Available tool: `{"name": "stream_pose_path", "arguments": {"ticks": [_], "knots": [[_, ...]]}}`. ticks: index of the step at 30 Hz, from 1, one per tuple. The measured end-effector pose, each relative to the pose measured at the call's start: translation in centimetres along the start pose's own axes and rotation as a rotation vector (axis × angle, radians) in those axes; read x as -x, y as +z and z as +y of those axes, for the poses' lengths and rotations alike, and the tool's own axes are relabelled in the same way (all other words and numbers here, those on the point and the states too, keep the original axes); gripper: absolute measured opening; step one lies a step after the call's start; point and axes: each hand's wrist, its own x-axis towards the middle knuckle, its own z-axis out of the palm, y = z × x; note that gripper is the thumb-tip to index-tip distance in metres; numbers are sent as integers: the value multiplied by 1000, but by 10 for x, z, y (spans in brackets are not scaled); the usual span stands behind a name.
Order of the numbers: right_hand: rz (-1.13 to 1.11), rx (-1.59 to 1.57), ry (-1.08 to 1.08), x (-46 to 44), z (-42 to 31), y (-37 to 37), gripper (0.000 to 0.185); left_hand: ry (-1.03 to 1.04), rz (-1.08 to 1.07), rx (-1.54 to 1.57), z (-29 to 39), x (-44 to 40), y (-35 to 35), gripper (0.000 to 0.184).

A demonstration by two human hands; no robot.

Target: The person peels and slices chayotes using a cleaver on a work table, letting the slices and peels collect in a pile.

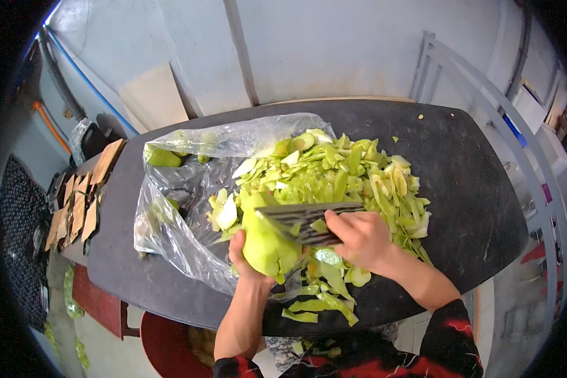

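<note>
My left hand (252, 261) is wrapped round the lower left side of a large pale green fruit (269, 242), peeled and pear-shaped like a chayote. In my right hand (362, 238) is a knife (309, 217) with a broad, dark-streaked blade; the fist hides its handle. The blade lies against or just over the fruit's upper right side, where a thin green strip shows along the edge. Beneath both hands spreads a big heap of green peelings (334, 167). A few loose strips (321, 305) lie near the front edge.
A clear plastic bag (198, 264) lies left of the heap, with a whole green fruit (164, 157) inside. All this rests on a dark table (466, 189). Wooden pieces (79, 205) stand at left, a grey metal railing (529, 151) at right. Below is a red tub (154, 343).
</note>
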Motion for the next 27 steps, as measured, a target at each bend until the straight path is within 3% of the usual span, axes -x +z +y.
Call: {"name": "stream_pose_path", "arguments": {"ticks": [5, 7, 8, 11, 15, 19, 20, 23, 25, 27], "knots": [[-55, -71, -85, -6, -20, -19, 27, -123, -2, 29, -4, -2, -13, 92], [-43, -46, -44, -5, -8, -11, 28, 8, 24, -92, -3, 0, -3, 92], [-53, -44, -8, -3, 2, -3, 31, -112, -56, 36, -4, 0, -11, 92], [-121, -3, 62, 2, 11, 1, 34, -190, -172, 14, 0, -1, -12, 93], [-54, -44, -24, -6, -9, -17, 29, -32, 7, -113, -3, 1, -1, 97], [-59, -61, -44, -4, -11, -17, 25, -98, -53, -110, 0, 2, -2, 98], [-101, -43, 66, -3, 0, -6, 18, -118, -83, -120, 0, 4, -4, 97], [-204, -16, 229, 4, 26, 7, 23, -219, -220, -28, -3, 3, -6, 92], [-162, -17, 191, 1, 21, 4, 18, -207, -265, 97, -5, 4, -6, 94], [-181, -57, 208, -2, 11, -3, 17, -173, -207, 14, 0, 7, -11, 91]]}}
